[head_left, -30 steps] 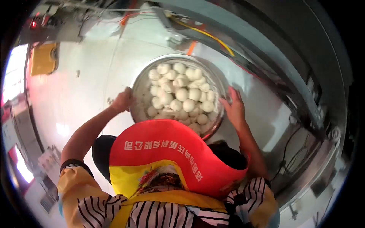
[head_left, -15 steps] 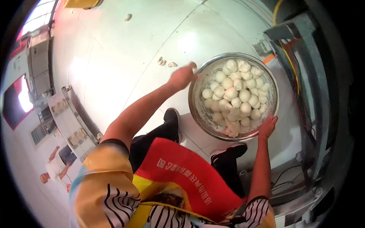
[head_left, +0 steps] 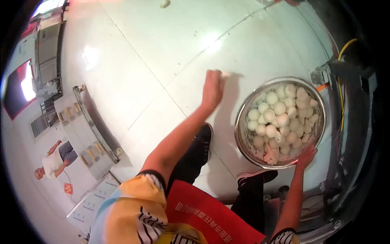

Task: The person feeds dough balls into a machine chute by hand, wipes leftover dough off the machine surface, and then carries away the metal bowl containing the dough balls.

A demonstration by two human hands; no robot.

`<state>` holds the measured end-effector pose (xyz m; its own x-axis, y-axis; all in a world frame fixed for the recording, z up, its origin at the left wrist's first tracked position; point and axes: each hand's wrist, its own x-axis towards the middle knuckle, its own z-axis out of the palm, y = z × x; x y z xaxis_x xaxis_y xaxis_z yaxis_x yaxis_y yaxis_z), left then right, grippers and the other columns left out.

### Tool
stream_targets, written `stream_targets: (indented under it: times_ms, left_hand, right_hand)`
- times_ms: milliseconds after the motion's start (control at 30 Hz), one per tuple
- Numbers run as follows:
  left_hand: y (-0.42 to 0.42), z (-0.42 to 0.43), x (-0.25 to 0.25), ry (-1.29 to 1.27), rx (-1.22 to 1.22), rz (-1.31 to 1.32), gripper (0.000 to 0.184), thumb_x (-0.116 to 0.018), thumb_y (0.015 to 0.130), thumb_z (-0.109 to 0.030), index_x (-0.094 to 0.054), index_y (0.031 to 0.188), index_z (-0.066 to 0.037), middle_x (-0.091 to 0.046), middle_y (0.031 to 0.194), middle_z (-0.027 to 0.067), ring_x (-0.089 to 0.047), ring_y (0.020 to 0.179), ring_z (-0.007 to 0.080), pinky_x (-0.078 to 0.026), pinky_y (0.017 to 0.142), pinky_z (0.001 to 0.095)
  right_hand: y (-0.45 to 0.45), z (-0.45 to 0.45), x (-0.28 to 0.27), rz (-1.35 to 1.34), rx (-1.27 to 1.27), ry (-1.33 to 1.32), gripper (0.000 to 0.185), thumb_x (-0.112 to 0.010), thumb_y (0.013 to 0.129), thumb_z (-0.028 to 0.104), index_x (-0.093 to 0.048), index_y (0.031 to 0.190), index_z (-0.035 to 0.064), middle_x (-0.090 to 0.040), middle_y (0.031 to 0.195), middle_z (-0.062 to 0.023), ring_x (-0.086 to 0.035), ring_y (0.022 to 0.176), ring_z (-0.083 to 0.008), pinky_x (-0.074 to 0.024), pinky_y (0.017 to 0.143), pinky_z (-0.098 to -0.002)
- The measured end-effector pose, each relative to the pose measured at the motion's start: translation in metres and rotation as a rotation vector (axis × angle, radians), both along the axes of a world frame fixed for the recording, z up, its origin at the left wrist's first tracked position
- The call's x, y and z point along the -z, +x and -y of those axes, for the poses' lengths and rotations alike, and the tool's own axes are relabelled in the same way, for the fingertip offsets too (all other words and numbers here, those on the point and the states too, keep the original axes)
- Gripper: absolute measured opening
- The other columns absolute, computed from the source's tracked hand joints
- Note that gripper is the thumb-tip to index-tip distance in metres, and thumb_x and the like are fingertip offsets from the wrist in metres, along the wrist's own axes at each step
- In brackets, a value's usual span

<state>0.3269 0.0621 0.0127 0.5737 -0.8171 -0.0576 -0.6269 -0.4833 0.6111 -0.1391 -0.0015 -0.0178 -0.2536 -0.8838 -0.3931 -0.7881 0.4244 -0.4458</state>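
A steel bowl (head_left: 240,140) full of pale dough balls (head_left: 279,107) sits on the floor tiles. One misshapen dough lump (head_left: 271,155) lies near its front edge. My right hand (head_left: 306,156) grips the bowl's near-right rim, its thumb toward the inside. Left of the bowl, above the floor, my left hand (head_left: 213,90) is closed, with a whitish scrap of dough (head_left: 226,74) showing at its fingertips. Whatever else lies inside that fist is hidden.
A dark metal machine frame (head_left: 351,97) with a yellow cable (head_left: 342,57) stands to the right of the bowl. Another small dough piece (head_left: 165,3) lies on the floor at the top. Far left, a person (head_left: 53,162) is near a long table-like unit (head_left: 87,138).
My left hand has left the bowl's rim and closed on dough; the scraps on the floor there are gone. The view has shifted, so the bowl appears farther right and lower.
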Motion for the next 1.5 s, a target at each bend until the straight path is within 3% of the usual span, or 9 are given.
stream_targets:
  times_ms: [133, 267, 433, 500, 867, 1300, 1400, 1433, 1500]
  left_hand:
    - [-0.062, 0.015, -0.081, 0.010, 0.488, -0.278, 0.049, -0.063, 0.066, -0.005, -0.046, 0.112, -0.007, -0.045, 0.108, 0.0179, -0.045, 0.100, 0.0354, -0.041, 0.081, 0.0378]
    - [-0.056, 0.033, -0.060, 0.247, 0.305, 0.021, 0.088, -0.072, 0.061, -0.015, -0.024, 0.134, -0.013, -0.033, 0.128, 0.0178, -0.037, 0.113, 0.0374, -0.038, 0.087, 0.0438]
    - [-0.019, 0.036, -0.021, 0.591, -0.017, -0.446, 0.033, -0.054, 0.075, -0.009, -0.041, 0.105, -0.004, -0.052, 0.098, 0.0244, -0.049, 0.094, 0.0418, -0.042, 0.074, 0.0450]
    - [0.001, 0.012, 0.009, 0.381, 0.013, -0.426, 0.018, -0.050, 0.077, -0.008, -0.038, 0.089, -0.002, -0.054, 0.085, 0.0256, -0.051, 0.084, 0.0431, -0.041, 0.071, 0.0467]
    - [0.181, -0.117, -0.151, 0.490, -0.496, -0.555, 0.023, -0.055, 0.079, -0.019, -0.044, 0.087, 0.000, -0.057, 0.077, 0.0243, -0.055, 0.077, 0.0422, -0.043, 0.064, 0.0471]
    - [0.274, -0.159, -0.065, 0.394, -0.983, -0.518, 0.019, -0.050, 0.083, -0.017, -0.044, 0.088, 0.000, -0.057, 0.079, 0.0245, -0.054, 0.078, 0.0438, -0.042, 0.065, 0.0465]
    - [0.279, -0.169, -0.045, 0.463, -0.972, -0.506, 0.021, -0.051, 0.083, -0.018, -0.045, 0.088, 0.001, -0.057, 0.079, 0.0238, -0.054, 0.078, 0.0432, -0.042, 0.064, 0.0451]
    - [0.281, -0.165, -0.041, 0.432, -0.997, -0.501, 0.021, -0.052, 0.083, -0.017, -0.045, 0.088, 0.001, -0.057, 0.079, 0.0238, -0.054, 0.078, 0.0428, -0.043, 0.064, 0.0443]
    - [0.272, -0.158, -0.045, 0.392, -1.040, -0.519, 0.021, -0.053, 0.083, -0.017, -0.045, 0.088, 0.001, -0.058, 0.078, 0.0220, -0.056, 0.074, 0.0381, -0.044, 0.062, 0.0415]
  right_hand:
    - [-0.057, -0.004, 0.064, -0.470, -0.818, -0.451, 0.031, -0.037, 0.093, 0.022, -0.044, 0.112, -0.0018, -0.054, 0.102, -0.0177, -0.050, 0.092, -0.0301, -0.0384, 0.085, -0.0348]
    - [0.020, 0.057, -0.001, 0.280, 0.099, 0.131, 0.022, -0.050, 0.088, 0.021, -0.053, 0.100, 0.0023, -0.056, 0.090, -0.0085, -0.053, 0.083, -0.0189, -0.0418, 0.075, -0.0297]
    - [0.060, 0.085, -0.030, 0.463, 0.271, 0.071, 0.016, -0.056, 0.085, 0.020, -0.053, 0.078, 0.0061, -0.052, 0.069, 0.0014, -0.046, 0.061, -0.0093, -0.0382, 0.055, -0.0249]
    - [0.067, 0.072, -0.048, 0.396, 0.263, 0.105, 0.016, -0.056, 0.085, 0.018, -0.054, 0.076, 0.0057, -0.051, 0.068, 0.0017, -0.046, 0.060, -0.0093, -0.0375, 0.053, -0.0248]
    - [0.406, 0.129, -0.204, 0.553, 0.060, 0.366, 0.018, -0.059, 0.082, 0.024, -0.060, 0.077, 0.0059, -0.051, 0.066, 0.0034, -0.043, 0.058, -0.0061, -0.0334, 0.050, -0.0219]
    - [0.692, 0.189, -0.068, 0.145, -0.985, 0.493, 0.031, -0.051, 0.085, 0.030, -0.058, 0.082, -0.0007, -0.053, 0.065, -0.0074, -0.048, 0.061, -0.0146, -0.0415, 0.057, -0.0305]
    - [0.728, 0.235, 0.017, -0.145, -2.024, 0.036, 0.038, -0.048, 0.084, 0.038, -0.055, 0.080, 0.0011, -0.056, 0.070, -0.0150, -0.054, 0.063, -0.0284, -0.0444, 0.059, -0.0379]
    - [0.778, 0.214, -0.017, -0.108, -1.505, 0.091, 0.028, -0.052, 0.083, 0.033, -0.056, 0.081, 0.0049, -0.057, 0.077, -0.0205, -0.056, 0.078, -0.0342, -0.0437, 0.070, -0.0424]
    - [0.846, 0.222, -0.016, -0.045, -1.536, -0.056, 0.037, -0.056, 0.080, 0.036, -0.053, 0.106, 0.0091, -0.056, 0.094, -0.0168, -0.054, 0.088, -0.0337, -0.0437, 0.075, -0.0419]
